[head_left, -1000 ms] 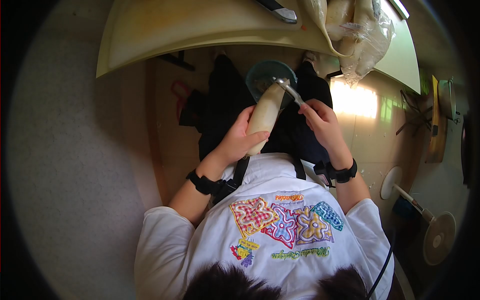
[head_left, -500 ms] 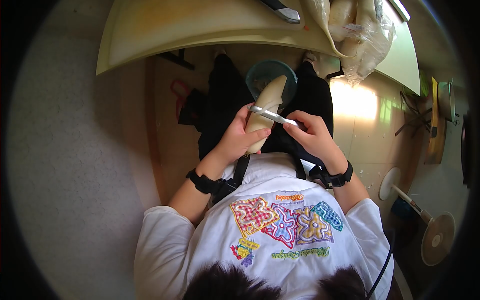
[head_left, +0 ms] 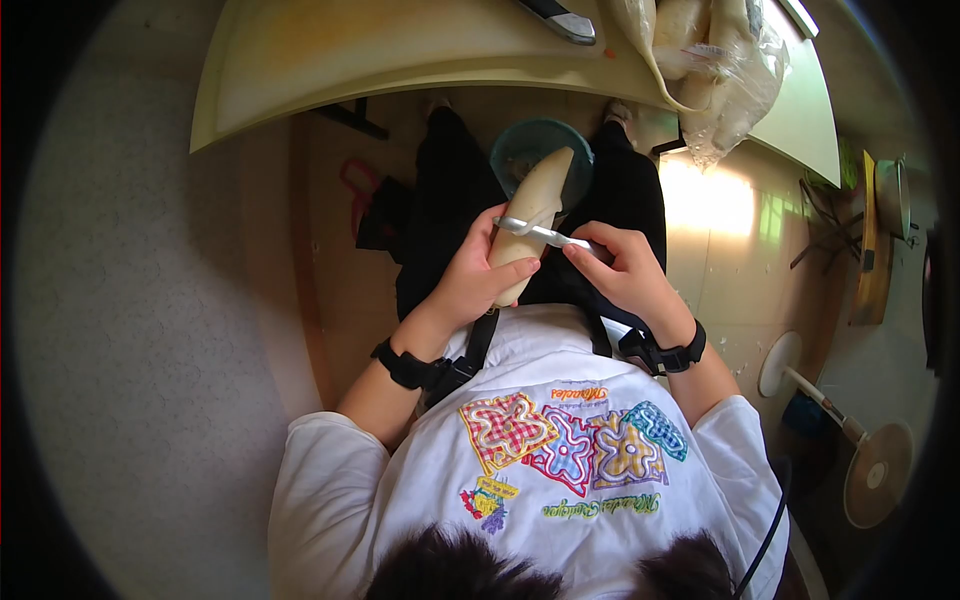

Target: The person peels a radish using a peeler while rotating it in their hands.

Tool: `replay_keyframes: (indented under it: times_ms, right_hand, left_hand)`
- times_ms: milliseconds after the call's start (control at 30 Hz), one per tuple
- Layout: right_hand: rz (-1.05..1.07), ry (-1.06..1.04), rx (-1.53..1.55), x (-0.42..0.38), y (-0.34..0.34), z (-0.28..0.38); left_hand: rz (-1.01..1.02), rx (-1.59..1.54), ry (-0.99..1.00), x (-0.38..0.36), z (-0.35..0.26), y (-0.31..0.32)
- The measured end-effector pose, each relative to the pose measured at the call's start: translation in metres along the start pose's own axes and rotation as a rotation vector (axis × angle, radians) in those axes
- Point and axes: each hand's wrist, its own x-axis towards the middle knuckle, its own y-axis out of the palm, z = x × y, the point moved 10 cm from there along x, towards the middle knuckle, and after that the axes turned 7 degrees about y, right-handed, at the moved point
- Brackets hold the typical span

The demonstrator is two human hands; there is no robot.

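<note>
A long white daikon radish (head_left: 543,190) is tilted upward between my hands, its lower end near my waist. My left hand (head_left: 480,266) is wrapped round that lower part, thumb across the front. In my right hand (head_left: 627,268) is the handle of a silver peeler (head_left: 533,231), its head lying across the middle of the daikon. A strip of peel seems to lift near the blade. Beneath the daikon's far end, between my knees, stands a blue-green bucket (head_left: 510,141) with some scraps inside, partly hidden.
A table (head_left: 330,70) spans the top, carrying a dark-handled knife (head_left: 567,22) and several daikons in a plastic bag (head_left: 738,105) that overhangs its edge. A fan (head_left: 878,475) stands at lower right. A dark bag (head_left: 385,220) lies on the left floor.
The peeler has shifted slightly down the daikon toward me. Both hands keep nearly the same hold and position.
</note>
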Motion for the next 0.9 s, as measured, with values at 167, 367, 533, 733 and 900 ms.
replay_keyframes:
  times_ms: [167, 367, 533, 733, 900]
  right_hand:
    - [-0.034, -0.036, -0.051, -0.001, -0.004, 0.004]
    - [-0.081, -0.037, -0.077, -0.001, -0.009, 0.003]
    - [-0.103, -0.051, -0.054, -0.001, -0.010, 0.003]
    - [-0.210, -0.040, -0.062, 0.005, -0.027, -0.008]
    - [-0.225, -0.025, -0.075, 0.004, -0.027, -0.004]
  left_hand:
    - [0.023, -0.007, 0.079, 0.001, -0.007, 0.002]
    - [0.005, -0.059, -0.018, -0.001, 0.003, 0.001]
    - [-0.005, -0.050, -0.016, -0.002, 0.000, 0.001]
    - [0.033, 0.002, -0.029, -0.001, 0.002, 0.003]
    - [0.043, 0.002, 0.021, -0.001, -0.003, 0.005]
